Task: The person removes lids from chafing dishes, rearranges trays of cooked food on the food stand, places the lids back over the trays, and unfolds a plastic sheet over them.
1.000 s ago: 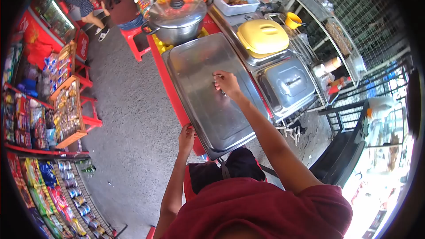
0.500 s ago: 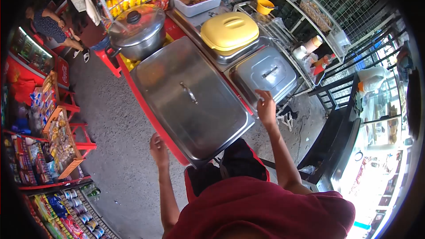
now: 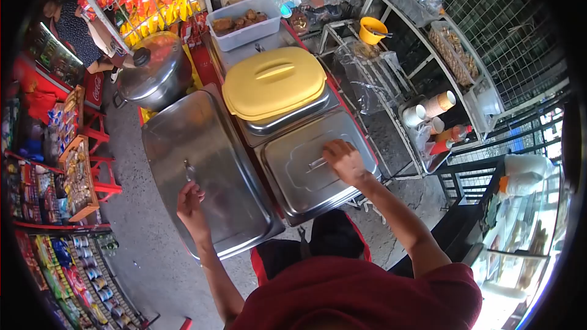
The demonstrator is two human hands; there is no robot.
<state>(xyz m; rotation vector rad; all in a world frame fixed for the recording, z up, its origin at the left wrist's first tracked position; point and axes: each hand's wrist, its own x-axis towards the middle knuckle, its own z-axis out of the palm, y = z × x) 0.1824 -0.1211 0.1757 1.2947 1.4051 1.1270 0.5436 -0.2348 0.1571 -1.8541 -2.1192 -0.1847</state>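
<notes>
My right hand (image 3: 344, 162) is closed over the handle of a rectangular steel lid (image 3: 293, 174), which covers a food pan on the right. My left hand (image 3: 191, 211) hangs over the larger steel lid (image 3: 229, 208), just below its handle (image 3: 189, 169). Its fingers are loosely bent and apart, with nothing in them. Behind the right lid, a yellow plastic lid (image 3: 275, 82) covers another steel pan. A lidded steel pot (image 3: 156, 73) stands at the far left of the table.
A clear tub (image 3: 244, 27) of browned food sits at the back. On the right, a metal rack (image 3: 391, 85) carries a yellow bowl (image 3: 373, 29), paper cups (image 3: 439, 104) and bottles. Shelves of packaged goods (image 3: 76, 177) line the left. Another person (image 3: 76, 33) stands at the back left.
My right hand has gone from the right lid's near edge onto its handle. My left hand has moved from beside the table to above the large lid. The view has shifted right.
</notes>
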